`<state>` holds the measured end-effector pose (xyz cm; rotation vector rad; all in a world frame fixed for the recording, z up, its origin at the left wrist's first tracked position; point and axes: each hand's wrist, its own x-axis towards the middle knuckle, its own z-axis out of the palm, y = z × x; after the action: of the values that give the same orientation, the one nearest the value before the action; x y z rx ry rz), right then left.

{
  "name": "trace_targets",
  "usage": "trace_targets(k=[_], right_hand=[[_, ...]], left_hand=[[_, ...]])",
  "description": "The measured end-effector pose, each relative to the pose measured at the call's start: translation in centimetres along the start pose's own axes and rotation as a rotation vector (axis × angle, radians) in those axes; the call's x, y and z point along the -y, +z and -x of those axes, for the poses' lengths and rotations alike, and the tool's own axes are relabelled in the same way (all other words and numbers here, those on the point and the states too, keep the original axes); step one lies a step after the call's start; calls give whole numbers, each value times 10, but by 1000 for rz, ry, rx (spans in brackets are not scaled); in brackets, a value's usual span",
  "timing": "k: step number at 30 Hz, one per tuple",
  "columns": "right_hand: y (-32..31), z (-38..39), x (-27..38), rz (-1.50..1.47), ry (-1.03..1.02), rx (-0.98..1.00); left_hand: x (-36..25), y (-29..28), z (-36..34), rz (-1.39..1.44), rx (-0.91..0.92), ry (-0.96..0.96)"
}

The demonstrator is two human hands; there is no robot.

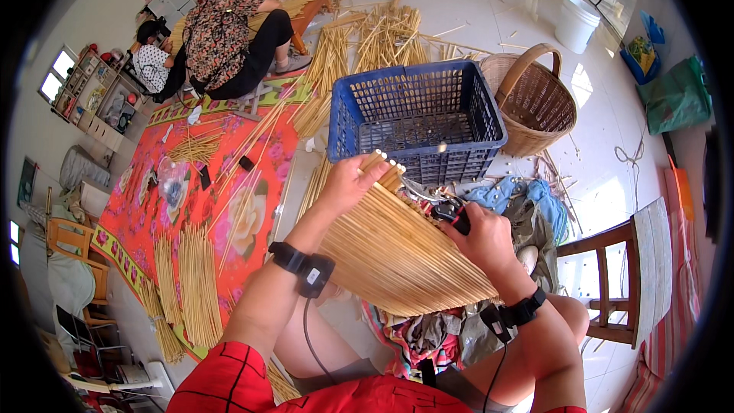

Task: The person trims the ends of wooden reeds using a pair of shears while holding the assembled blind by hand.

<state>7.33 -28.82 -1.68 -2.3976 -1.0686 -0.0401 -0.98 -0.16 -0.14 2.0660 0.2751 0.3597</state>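
Across my lap slants a panel of pale yellow stalks [397, 256] lying side by side in a tight row. At its far upper end my left hand [348, 186] is closed around several stalks, whose cut round ends stick out past my fingers. My right hand [487, 239] grips pruning shears [453, 216] with black and red handles. The metal blades point up and left, close to the panel's upper right edge and to the stalk ends. Whether the blades touch a stalk I cannot tell.
A blue plastic crate [417, 126] stands just beyond the panel, beside a wicker basket [535, 107]. Loose stalks [390, 38] lie behind it; bundles [200, 283] rest on the red floral mat [260, 222]. Two people sit far left. A wooden stool [642, 275] is at right.
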Motion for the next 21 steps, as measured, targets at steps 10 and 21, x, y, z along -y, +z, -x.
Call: trace_targets(k=[10, 21], right_hand=[[-8, 17, 2, -124, 135, 80], [2, 4, 6, -232, 76, 65]], left_hand=[[7, -1, -3, 41, -17, -46], [8, 4, -5, 67, 12, -44]])
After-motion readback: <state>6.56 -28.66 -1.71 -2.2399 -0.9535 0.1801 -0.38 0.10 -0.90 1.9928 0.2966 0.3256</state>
